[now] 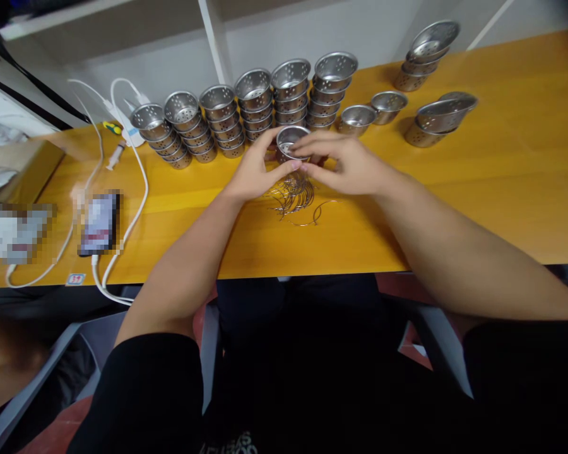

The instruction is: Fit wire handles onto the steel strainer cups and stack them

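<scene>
Between my two hands is a small perforated metal cup (288,150), its mouth facing up. My left hand (258,165) wraps round its left side, thumb at the near side. My right hand (343,161) grips the right side, with fingers reaching over the rim into the cup and the thumb at the near side. Just below the hands, a loose pile of thin curved metal wires (296,195) lies on the yellow table (255,249). Behind the hands stands a row of several stacks of perforated metal cups (254,94).
Two single cups (357,118) and two leaning stacks (423,123) stand to the right. At the left are a phone (99,224), white cables (144,183), a syringe (116,156) and another device (31,234). Part of another person (9,353) shows at the lower left.
</scene>
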Demonstrator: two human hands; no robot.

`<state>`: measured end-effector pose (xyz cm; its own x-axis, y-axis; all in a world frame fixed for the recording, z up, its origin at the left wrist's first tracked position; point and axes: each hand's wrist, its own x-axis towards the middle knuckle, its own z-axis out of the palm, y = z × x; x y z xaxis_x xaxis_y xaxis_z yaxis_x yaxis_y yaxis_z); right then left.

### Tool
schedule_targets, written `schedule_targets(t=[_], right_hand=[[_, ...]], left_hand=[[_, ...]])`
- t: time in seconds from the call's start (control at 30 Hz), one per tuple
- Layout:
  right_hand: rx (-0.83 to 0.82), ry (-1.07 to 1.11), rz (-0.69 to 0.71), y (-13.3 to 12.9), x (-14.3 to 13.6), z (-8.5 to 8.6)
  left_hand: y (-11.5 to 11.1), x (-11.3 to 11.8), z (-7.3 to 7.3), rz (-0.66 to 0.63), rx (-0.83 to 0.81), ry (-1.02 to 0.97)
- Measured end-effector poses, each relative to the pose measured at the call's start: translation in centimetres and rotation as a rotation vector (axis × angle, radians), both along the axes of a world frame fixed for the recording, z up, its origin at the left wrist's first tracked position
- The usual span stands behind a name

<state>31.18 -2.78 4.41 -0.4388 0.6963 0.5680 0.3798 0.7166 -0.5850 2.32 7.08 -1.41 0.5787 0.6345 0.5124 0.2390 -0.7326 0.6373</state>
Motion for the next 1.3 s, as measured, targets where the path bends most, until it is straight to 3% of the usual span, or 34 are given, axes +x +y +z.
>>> schedule_targets(t=[0.07, 0.13, 0.2, 0.37, 0.43, 0.57, 0.67, 0.93, 1.07, 1.3], right_hand=[[-0.031, -0.034, 0.039, -0.4, -0.5, 0.2], [-0.038, -0.068, -0.016, -0.6, -0.3, 0.8], [0.041, -0.1, -0.163, -0.6, 0.8, 1.8], [0.551, 0.09, -0.679, 1.4, 6.4, 3.4], [0.56, 0.114, -0.767, 2.6, 8.2, 3.0], [0.143, -0.145, -0.849, 4.3, 9.3, 1.3], [-0.024, -0.244, -0.814, 4.8, 8.9, 0.7], [-0.072, -0.445, -0.807, 4.9, 7.2, 0.9], [-0.172, -0.56, -0.784, 4.5, 6.1, 1.5], [-0.239, -0.605, -0.826, 3.6, 5.1, 2.4]], left_hand=[[-0.3, 0.2, 0.1, -0.04, -0.022, -0.003], [-0.3, 0.2, 0.2, -0.043, -0.038, 0.003], [-0.1, 0.2, 0.0, -0.014, -0.049, 0.01], [0.5, -0.2, -0.5, 0.039, -0.031, 0.011], [0.3, -0.2, -0.5, 0.036, -0.017, 0.028], [-0.4, -0.3, 0.0, 0.021, 0.003, 0.034], [-0.6, -0.3, 0.3, 0.03, -0.004, 0.045], [-0.9, -0.3, 0.6, 0.025, 0.022, 0.077], [-1.8, -0.2, 1.3, 0.047, 0.029, 0.1], [-2.0, -0.1, 1.5, 0.047, 0.021, 0.113]])
